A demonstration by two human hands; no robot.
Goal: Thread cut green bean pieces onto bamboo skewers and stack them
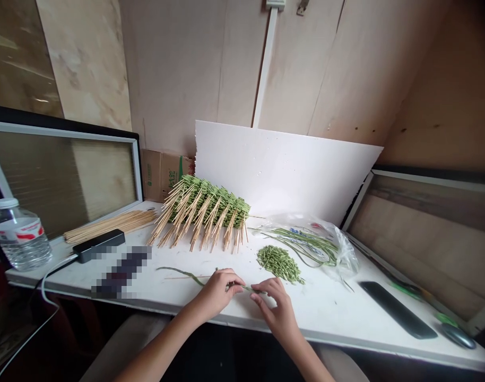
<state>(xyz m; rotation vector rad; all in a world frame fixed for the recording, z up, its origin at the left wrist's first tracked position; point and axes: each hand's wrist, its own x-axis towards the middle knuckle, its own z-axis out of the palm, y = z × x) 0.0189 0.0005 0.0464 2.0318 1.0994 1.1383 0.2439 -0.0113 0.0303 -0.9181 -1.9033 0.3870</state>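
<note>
My left hand (222, 289) is closed on a thin stick (187, 277) and a long green strip (179, 271), both of which stick out to its left. To its right, my right hand (272, 300) pinches the green-wrapped end of the same stick, with a short green stretch showing between the hands. Just beyond my right hand lies a pile of small green pieces (280, 262). Behind my hands, a large stack of sticks with green tips (210, 204) rests on the white table (234, 313).
Green strips (306, 244) lie in a clear plastic bag (348, 254) at the right. A black flat object (397, 309) and a mouse (458, 335) are further right. Bare sticks (111, 225), a black box (99, 245) and a water bottle (22, 239) stand left.
</note>
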